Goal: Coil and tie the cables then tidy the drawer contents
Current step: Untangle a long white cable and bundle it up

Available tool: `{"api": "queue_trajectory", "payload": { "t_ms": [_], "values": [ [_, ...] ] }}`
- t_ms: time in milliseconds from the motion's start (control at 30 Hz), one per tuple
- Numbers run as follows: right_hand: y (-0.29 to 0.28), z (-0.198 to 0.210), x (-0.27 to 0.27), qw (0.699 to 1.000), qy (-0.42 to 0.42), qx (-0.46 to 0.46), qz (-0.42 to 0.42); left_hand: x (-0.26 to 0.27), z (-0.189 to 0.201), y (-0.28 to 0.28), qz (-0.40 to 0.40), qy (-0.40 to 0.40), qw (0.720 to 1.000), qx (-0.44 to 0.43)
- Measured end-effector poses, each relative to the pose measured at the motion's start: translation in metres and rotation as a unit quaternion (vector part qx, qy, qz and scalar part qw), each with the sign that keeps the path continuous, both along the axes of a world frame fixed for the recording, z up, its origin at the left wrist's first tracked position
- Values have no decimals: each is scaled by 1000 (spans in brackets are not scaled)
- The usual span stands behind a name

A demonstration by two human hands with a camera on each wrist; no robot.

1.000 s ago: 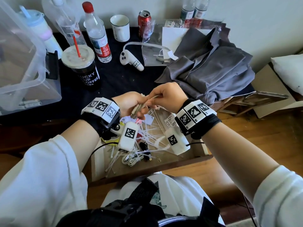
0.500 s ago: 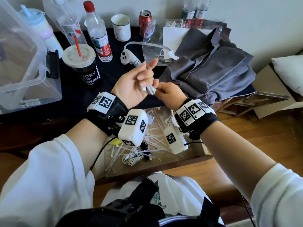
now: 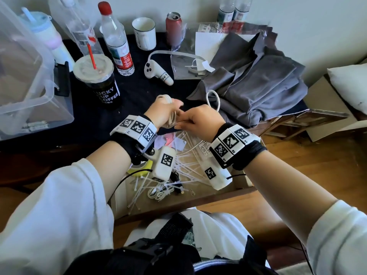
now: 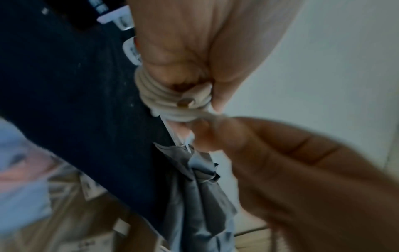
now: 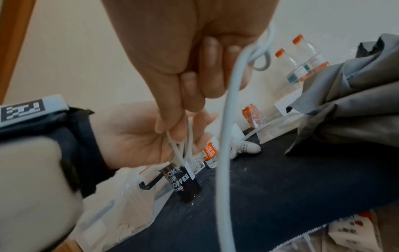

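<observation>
Above the open drawer (image 3: 198,199), your left hand (image 3: 164,112) grips a coiled white cable (image 3: 171,117) wound around its fingers (image 4: 172,56). At its three o'clock, your right hand (image 3: 200,121) pinches the cable's loose end, looping toward the grey cloth (image 3: 258,86) on the desk (image 3: 139,90).

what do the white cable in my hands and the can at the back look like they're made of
White cable: probably rubbery plastic sheathing, matte; it bends into smooth loops. Can: likely aluminium, red-coated, with a bare silvery top and pull-tab opening.
</observation>
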State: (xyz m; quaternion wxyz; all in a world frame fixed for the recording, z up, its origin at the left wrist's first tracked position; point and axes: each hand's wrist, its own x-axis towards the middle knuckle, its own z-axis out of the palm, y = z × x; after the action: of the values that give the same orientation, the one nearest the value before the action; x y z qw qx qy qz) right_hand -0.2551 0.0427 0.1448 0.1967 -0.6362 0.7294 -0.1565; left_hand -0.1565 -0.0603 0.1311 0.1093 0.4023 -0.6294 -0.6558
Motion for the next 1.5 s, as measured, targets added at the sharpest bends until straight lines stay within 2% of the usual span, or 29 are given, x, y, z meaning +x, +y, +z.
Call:
{"api": "queue_trajectory", "payload": {
  "t_ms": [67,133,267,433,500,567,633,733,833,900,967,1033,1100,1267,1400,1500],
  "values": [
    [-1,3,-4,1000,11,-18,-11,4,-1,1,-92,-40,995,-26],
    [-1,4,-11,998,-3,-55,-43,10,0,4,-128,-41,990,31],
    [1,-1,-22,984,-30,-155,-89,22,3,5,-143,13,980,139],
    [10,-18,-28,965,-77,-211,-135,28,3,7,-102,74,987,95],
    [14,-23,-31,949,-130,-215,-192,30,-1,5,-88,74,991,73],
    [18,-24,-32,920,-237,-189,-246,32,-6,1,-74,69,993,59],
    [21,-26,-36,897,-307,-177,-264,35,-9,-2,-71,58,995,48],
    [21,-26,-35,913,-273,-178,-247,35,-11,-3,-87,43,994,52],
    [16,-34,-29,946,-215,-104,-218,33,-9,-2,-95,44,993,53],
    [14,-38,-22,952,-233,-47,-193,31,-7,-1,-95,46,994,42],
    [14,-38,-17,943,-288,-35,-164,29,-5,-1,-77,25,996,24],
    [13,-34,-16,939,-295,-66,-165,30,-5,-4,-54,-9,998,17],
    [11,-26,-19,937,-262,-119,-199,32,-6,-6,-53,-33,998,25],
    [0,-14,-36,921,-159,-231,-271,38,4,-3,-146,-56,986,58],
    [-8,-22,-31,936,-118,-243,-226,38,14,0,-252,-27,964,79],
    [-7,-33,-24,965,-114,-199,-124,35,15,-2,-241,55,963,105]
  ]
}}
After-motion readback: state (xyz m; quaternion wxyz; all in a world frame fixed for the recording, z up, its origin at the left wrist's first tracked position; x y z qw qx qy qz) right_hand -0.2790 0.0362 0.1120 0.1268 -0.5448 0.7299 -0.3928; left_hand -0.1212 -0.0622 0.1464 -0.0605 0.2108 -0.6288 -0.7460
